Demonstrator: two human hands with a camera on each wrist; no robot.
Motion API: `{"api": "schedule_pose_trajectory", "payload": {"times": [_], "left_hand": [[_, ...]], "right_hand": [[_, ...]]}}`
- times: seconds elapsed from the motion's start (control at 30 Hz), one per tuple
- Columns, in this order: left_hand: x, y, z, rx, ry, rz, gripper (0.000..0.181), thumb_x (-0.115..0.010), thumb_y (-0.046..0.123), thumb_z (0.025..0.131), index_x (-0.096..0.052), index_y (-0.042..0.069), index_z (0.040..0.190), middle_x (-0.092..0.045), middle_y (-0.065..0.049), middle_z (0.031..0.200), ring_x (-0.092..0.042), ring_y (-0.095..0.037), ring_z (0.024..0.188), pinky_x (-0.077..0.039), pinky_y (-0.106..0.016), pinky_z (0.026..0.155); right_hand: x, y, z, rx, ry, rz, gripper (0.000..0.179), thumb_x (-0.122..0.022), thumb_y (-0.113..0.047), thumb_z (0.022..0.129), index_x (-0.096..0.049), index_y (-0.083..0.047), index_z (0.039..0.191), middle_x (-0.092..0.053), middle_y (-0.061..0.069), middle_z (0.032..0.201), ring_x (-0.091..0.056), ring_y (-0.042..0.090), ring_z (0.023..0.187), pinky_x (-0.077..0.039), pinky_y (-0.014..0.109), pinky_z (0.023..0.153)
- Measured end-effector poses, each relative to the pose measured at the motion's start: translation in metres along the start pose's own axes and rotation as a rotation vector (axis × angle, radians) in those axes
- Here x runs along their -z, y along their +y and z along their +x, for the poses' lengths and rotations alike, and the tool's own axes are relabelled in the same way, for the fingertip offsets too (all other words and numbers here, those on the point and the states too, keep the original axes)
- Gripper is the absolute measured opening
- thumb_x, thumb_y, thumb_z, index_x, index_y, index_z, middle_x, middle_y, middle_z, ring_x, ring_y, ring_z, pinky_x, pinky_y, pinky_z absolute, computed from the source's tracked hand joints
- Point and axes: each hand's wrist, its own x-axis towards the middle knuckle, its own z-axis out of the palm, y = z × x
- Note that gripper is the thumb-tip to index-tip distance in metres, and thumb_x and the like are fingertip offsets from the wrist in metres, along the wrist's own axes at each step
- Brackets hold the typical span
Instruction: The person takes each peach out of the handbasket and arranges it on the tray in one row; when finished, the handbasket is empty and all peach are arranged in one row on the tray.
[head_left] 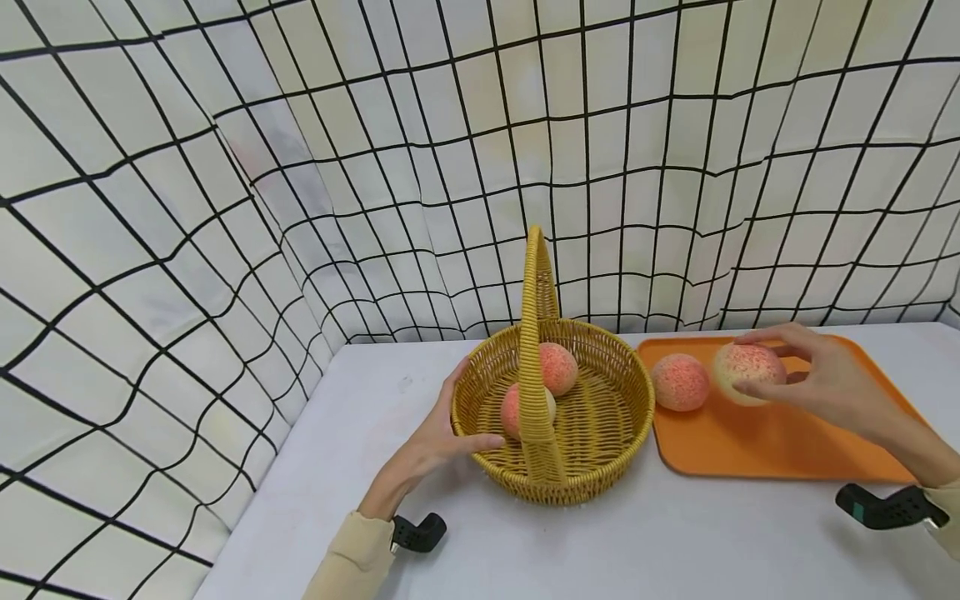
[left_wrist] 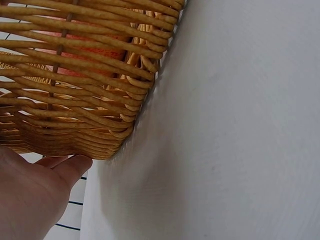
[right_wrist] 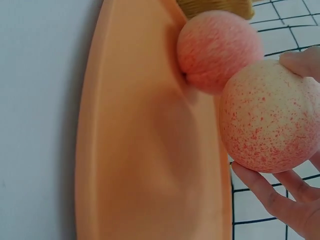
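A yellow wicker basket [head_left: 551,492] with a tall arched handle stands on the table. Two pink peaches lie inside, one peach [head_left: 559,369] farther back and another peach [head_left: 513,412] partly behind the handle. My left hand [head_left: 431,442] holds the basket's left side, thumb over the rim and fingers along the outer wall. Over the orange tray [head_left: 735,450], my right hand [head_left: 832,383] grips a pale, red-speckled peach [right_wrist: 270,120] between thumb and fingers. In the right wrist view this peach appears above the tray surface. Left of it, another pink peach [head_left: 680,382] rests on the tray.
The tray lies right beside the basket on a white table [head_left: 570,550]. Behind and to the left rises a white curtain [head_left: 480,167] with a black grid. A black wrist device [head_left: 420,532] sits at my left wrist, a similar device [head_left: 885,507] at my right.
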Motion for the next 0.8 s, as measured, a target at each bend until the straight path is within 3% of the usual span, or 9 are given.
{"api": "schedule_pose_trajectory", "payload": {"times": [0.1,0.5,0.6,0.67,0.73,0.8], "left_hand": [[0.000,0.000,-0.001,0.004,0.002,0.003,0.124,-0.091,0.034,0.080,-0.004,0.031,0.169,-0.014,-0.009,0.173,-0.023,-0.033,0.156,-0.020,-0.058,0.125],[-0.001,0.000,-0.001,-0.016,0.002,0.004,0.123,-0.090,0.032,0.081,-0.004,0.028,0.169,-0.015,-0.011,0.173,-0.024,-0.035,0.156,-0.021,-0.059,0.124],[-0.001,0.001,-0.001,-0.015,-0.003,-0.003,0.126,-0.091,0.037,0.080,-0.004,0.029,0.169,-0.015,-0.012,0.173,-0.024,-0.036,0.155,-0.022,-0.060,0.124],[-0.001,0.001,-0.001,-0.011,-0.005,-0.008,0.126,-0.092,0.037,0.080,-0.003,0.029,0.169,-0.015,-0.012,0.173,-0.025,-0.037,0.155,-0.023,-0.060,0.123],[-0.001,0.001,-0.001,-0.007,-0.004,-0.012,0.126,-0.092,0.037,0.079,-0.004,0.030,0.169,-0.014,-0.011,0.173,-0.025,-0.036,0.155,-0.023,-0.059,0.123],[-0.001,0.001,0.000,-0.009,-0.003,-0.009,0.125,-0.091,0.035,0.080,-0.004,0.031,0.169,-0.014,-0.011,0.173,-0.024,-0.036,0.156,-0.023,-0.059,0.124]], "right_hand": [[-0.004,0.008,0.002,-0.005,-0.023,-0.014,0.057,-0.090,-0.031,0.085,-0.067,-0.011,0.132,-0.058,0.018,0.137,-0.055,0.042,0.114,-0.049,0.019,0.070],[-0.015,0.023,0.007,-0.002,-0.074,-0.012,0.058,-0.090,-0.027,0.085,-0.065,-0.007,0.134,-0.056,0.024,0.140,-0.057,0.051,0.118,-0.050,0.029,0.075],[-0.016,0.026,0.007,0.055,-0.079,0.006,0.062,-0.091,-0.018,0.083,-0.063,-0.004,0.136,-0.056,0.024,0.137,-0.061,0.018,0.116,-0.054,0.026,0.074],[-0.016,0.029,0.006,0.092,-0.083,0.013,0.065,-0.092,-0.013,0.080,-0.062,-0.003,0.137,-0.057,0.022,0.135,-0.054,-0.003,0.110,-0.055,0.020,0.073],[-0.016,0.030,0.006,0.119,-0.093,0.012,0.068,-0.093,-0.011,0.078,-0.061,-0.002,0.138,-0.058,0.021,0.133,-0.049,-0.007,0.107,-0.056,0.019,0.073],[-0.016,0.030,0.006,0.128,-0.106,0.002,0.069,-0.094,-0.010,0.078,-0.061,-0.002,0.138,-0.059,0.023,0.132,-0.058,0.010,0.110,-0.057,0.019,0.073]]}}
